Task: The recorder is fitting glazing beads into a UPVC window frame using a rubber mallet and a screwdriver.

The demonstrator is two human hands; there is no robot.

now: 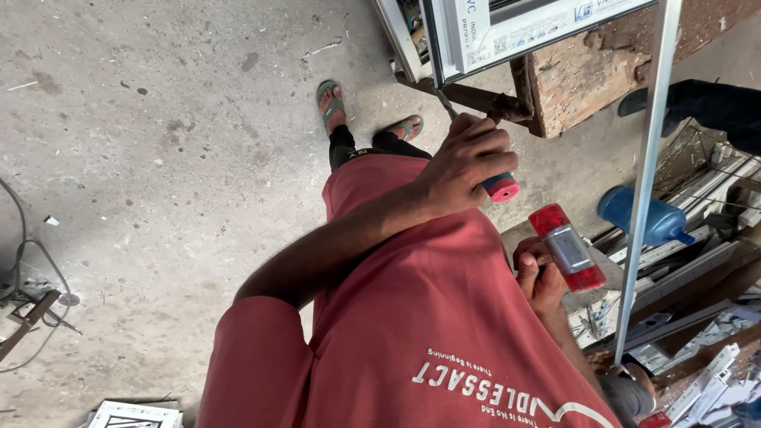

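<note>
My left hand [464, 162] reaches across my red shirt and is closed around a screwdriver-like tool with a red and blue handle end [501, 188]. Its metal shaft [445, 105] points up at the corner of a white window-frame profile [507, 28]. My right hand [539, 277] sits lower right. It grips a small mallet [567, 247] with red faces and a grey metal middle, held just below the tool's handle. My feet in green sandals [331, 101] stand on the concrete floor.
A worn wooden bench [587, 71] carries the frame. A thin metal bar [646, 174] runs down the right side. A blue bottle [642, 214] and white profile offcuts [713, 380] lie at right. Another person's dark-trousered leg [705, 103] shows upper right. Cables [32, 269] lie at left.
</note>
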